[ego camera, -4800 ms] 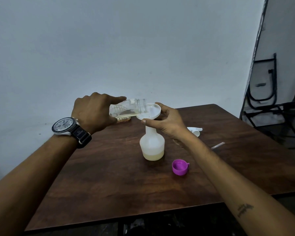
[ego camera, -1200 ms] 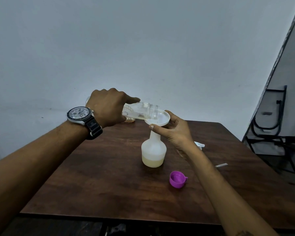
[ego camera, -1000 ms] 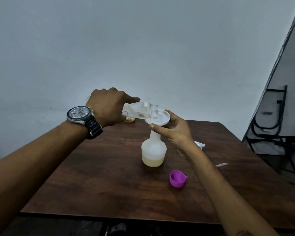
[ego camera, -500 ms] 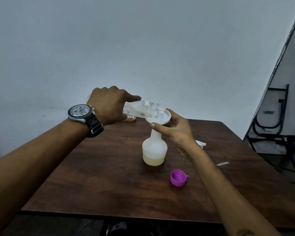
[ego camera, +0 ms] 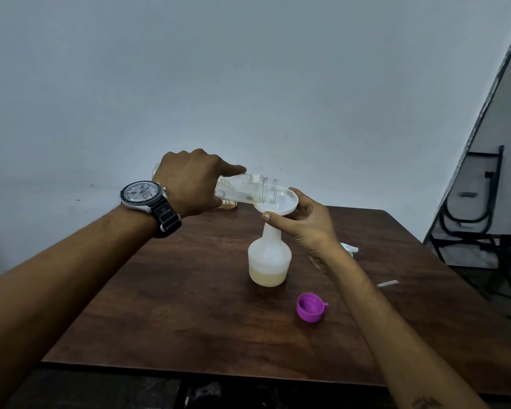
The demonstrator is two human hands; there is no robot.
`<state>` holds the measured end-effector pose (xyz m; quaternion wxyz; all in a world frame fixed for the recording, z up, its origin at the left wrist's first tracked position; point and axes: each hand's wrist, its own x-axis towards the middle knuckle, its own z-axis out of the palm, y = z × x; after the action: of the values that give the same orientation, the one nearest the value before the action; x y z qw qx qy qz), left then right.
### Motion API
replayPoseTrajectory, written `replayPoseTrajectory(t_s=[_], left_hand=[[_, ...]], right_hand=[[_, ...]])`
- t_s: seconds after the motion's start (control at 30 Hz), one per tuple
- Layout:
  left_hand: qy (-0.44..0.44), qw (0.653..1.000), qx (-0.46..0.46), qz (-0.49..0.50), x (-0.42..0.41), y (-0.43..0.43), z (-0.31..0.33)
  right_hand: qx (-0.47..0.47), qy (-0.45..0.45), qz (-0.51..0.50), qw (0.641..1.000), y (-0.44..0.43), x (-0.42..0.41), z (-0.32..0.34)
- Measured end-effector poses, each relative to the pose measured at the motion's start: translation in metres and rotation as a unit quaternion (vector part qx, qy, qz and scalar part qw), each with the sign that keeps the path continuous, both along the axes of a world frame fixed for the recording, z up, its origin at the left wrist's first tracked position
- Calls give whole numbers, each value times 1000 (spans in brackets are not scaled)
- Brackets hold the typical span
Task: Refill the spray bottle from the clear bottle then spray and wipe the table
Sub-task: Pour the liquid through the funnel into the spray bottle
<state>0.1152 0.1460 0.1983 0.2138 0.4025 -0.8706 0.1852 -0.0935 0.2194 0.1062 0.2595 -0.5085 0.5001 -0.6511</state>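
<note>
Clear bottle [ego camera: 248,191] is lying almost level in the air, its long axis running left to right and its open threaded mouth pointing right, over the bowl of a white funnel [ego camera: 282,203]. Its base end is disappearing behind the left hand [ego camera: 189,184], which is gripping it from above with fingers wrapped round and the forefinger lying along the top. Whether liquid is running out is hard to make out.

The funnel is sitting in the neck of the white spray bottle [ego camera: 269,261], which is standing upright near the middle of the brown worktop [ego camera: 189,305], with yellowish liquid filling its bottom part. The right hand [ego camera: 304,228] is holding the funnel, thumb in front and fingers curling behind under the rim; the bottle body is just left of that wrist.

A white spray head [ego camera: 350,248] is mostly hiding behind the right forearm. A purple cap [ego camera: 310,307] is lying mouth up near the bottle. A small orange-edged object [ego camera: 229,203] is peeking out beneath the clear bottle, too hidden to identify.
</note>
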Motion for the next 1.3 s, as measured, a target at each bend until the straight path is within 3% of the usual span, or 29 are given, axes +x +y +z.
replayPoseTrajectory(t_s=[1.3], left_hand=[[-1,1000,-8,4,-2,-1,-1]], right_hand=[[-7,17,-3,1000,-3,-2,-3]])
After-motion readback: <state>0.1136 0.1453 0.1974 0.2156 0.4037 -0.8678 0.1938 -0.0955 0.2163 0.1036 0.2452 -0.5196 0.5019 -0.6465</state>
